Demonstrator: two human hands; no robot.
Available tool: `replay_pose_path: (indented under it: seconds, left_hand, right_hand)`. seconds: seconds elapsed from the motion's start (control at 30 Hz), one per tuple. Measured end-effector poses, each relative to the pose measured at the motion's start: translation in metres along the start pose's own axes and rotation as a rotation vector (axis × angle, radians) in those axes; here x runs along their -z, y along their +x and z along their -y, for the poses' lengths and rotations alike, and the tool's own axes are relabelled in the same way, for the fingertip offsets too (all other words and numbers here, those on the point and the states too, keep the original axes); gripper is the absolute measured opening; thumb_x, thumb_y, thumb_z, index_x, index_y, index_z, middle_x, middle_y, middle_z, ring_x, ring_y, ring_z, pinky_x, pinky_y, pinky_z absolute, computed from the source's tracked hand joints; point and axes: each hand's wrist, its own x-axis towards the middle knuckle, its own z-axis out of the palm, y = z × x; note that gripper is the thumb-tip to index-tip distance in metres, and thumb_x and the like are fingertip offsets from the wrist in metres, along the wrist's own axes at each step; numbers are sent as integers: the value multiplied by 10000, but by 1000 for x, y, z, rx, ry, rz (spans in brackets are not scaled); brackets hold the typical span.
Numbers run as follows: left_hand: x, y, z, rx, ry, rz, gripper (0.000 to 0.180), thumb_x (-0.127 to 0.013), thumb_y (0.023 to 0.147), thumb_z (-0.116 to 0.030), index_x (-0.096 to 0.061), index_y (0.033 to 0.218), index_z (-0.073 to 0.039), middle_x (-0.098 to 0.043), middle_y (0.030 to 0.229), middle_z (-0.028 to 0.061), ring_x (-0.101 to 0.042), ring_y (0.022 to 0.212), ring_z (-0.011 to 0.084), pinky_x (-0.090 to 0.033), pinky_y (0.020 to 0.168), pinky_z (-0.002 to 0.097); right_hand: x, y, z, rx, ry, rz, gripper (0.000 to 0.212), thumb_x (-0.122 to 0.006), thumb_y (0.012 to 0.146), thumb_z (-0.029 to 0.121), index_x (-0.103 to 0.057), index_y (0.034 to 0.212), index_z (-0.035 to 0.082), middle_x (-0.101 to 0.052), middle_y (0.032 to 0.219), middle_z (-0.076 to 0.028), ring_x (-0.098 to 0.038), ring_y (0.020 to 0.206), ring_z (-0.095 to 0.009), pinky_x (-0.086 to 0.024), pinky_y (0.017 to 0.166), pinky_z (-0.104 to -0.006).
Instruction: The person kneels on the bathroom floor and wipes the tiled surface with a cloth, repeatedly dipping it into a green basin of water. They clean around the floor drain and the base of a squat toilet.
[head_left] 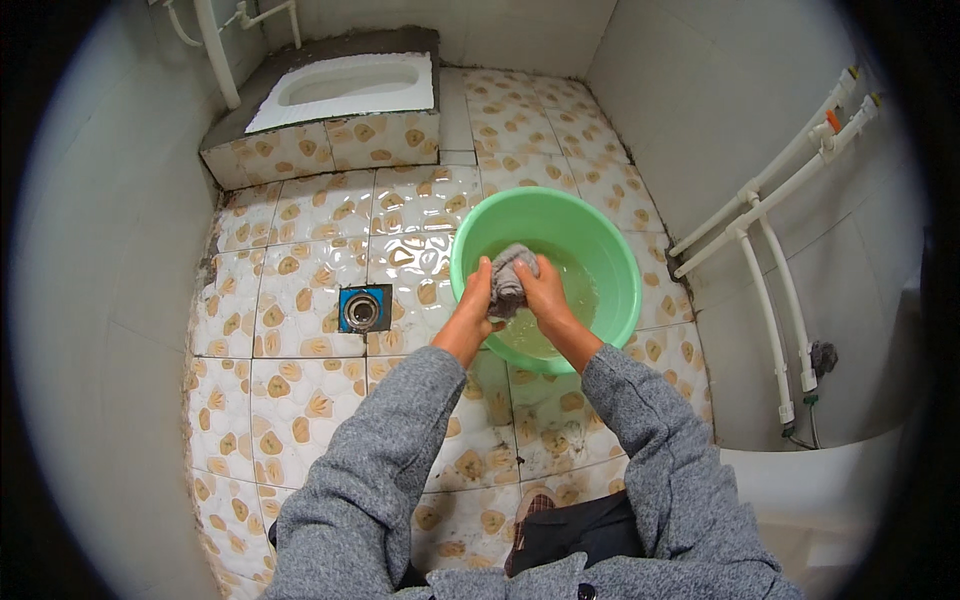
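Note:
A crumpled grey cloth [509, 284] is bunched between my two hands, above a round light-green basin [617, 262]. My left hand [474, 307] grips the cloth from its left side, fingers partly hidden. On the other side my right hand [546, 296] is closed around it, the thumb near the top of the bundle. Shallow, cloudy water [575, 290] with some bubbles lies in the basin. Both of my forearms are in grey woolly sleeves and reach over the near rim.
A floor drain [362, 310] with a blue surround sits left of the basin. Behind it, a white squat toilet [350, 84] is set in a raised tiled step. White pipes [762, 205] run along the right wall. The patterned tile floor [300, 330] looks wet, with dark dirt near my shoe [535, 503].

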Motion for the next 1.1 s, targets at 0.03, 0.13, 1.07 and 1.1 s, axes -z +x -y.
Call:
replay_pose_path:
  seconds: [0.03,0.13,1.07,1.1]
  left_hand:
    - [0,-4,-1,30,-96,74,569,-391,938,-609,-515,1239,-142,-629,1123,92,-632,987,241,-520,843,491]
    - [30,-1,-29,-60,-275,262,649,-396,883,-705,-560,1183,-154,-642,1092,81,-652,944,257,-544,782,506]
    - [13,-8,-4,-880,999,-539,221,-553,847,-261,-559,886,-44,-630,782,222,-607,701,435,-474,642,528]
    - [0,-8,-6,-841,1013,-488,326,-550,837,-285,-530,991,2,-636,814,245,-628,805,427,-475,693,512]
  right_hand:
    - [0,2,4,205,-128,3,260,-607,903,236,-537,1005,7,-600,985,-169,-605,878,-283,-479,711,-407]
    - [-42,-15,42,412,-436,-44,273,-596,911,260,-523,955,0,-563,921,-212,-578,842,-357,-457,729,-444]
    - [53,18,-20,-91,-294,239,447,-488,950,431,-578,1165,49,-585,1086,-61,-580,989,-250,-525,775,-424]
    - [127,47,-49,133,-692,34,394,-561,909,370,-605,1119,40,-577,1139,-166,-582,978,-283,-462,863,-404]
